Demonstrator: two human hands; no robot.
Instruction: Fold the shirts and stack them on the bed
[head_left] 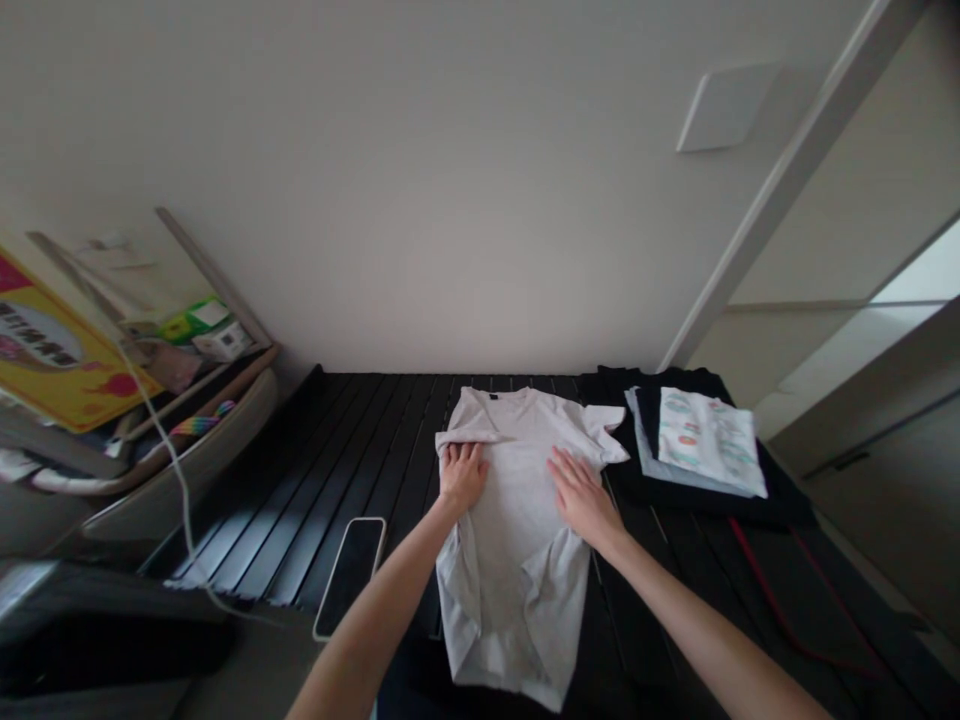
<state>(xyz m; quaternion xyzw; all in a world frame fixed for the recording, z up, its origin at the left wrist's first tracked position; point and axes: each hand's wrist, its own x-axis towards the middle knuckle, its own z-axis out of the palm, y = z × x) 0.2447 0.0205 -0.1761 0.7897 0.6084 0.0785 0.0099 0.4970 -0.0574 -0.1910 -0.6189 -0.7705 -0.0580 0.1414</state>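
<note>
A light grey T-shirt [517, 570] lies face down on a black slatted table [337, 490], with its collar at the far end. Its left side is folded inward, and that sleeve lies across the upper back. My left hand [463, 477] rests palm down on the folded edge near the shoulder. My right hand [583, 497] lies flat on the middle of the shirt with its fingers spread, just below the other sleeve, which sticks out to the right.
A black phone [350, 577] lies left of the shirt. To the right is a stack of folded clothes [709, 440], topped by a white patterned cloth. A red cord [780, 600] lies on the table. A white cable [176, 470] and a cluttered pile [75, 380] are at the left.
</note>
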